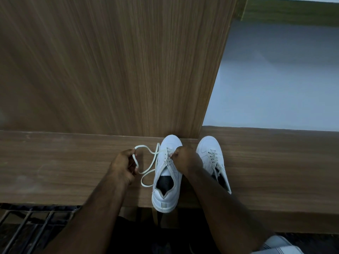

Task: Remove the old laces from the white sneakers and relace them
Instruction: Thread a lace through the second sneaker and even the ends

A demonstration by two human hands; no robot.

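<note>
Both hands (pixel 122 165) (pixel 184 158) pinch sneaker's (pixel 166 180) lace (pixel 146 172).

Wooden ledge (pixel 73 171) bears two white sneakers (pixel 166 180).

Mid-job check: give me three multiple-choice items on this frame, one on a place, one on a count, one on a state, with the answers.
1. Where does the sneaker being worked on stand?
A. left of the other sneaker
B. right of it
C. on top of it

2. How many white sneakers are on the wooden ledge?
A. one
B. two
C. three

3. What state is the worked sneaker's lace in?
A. tied in a bow
B. fully removed
C. partly pulled out

Answers:
1 A: the left sneaker has both hands at it; the right sneaker stands untouched.
2 B: two stand on the wooden ledge.
3 C: the lace loops loose from the eyelets; left hand holds it, right hand has its grip at the eyelets.
</note>
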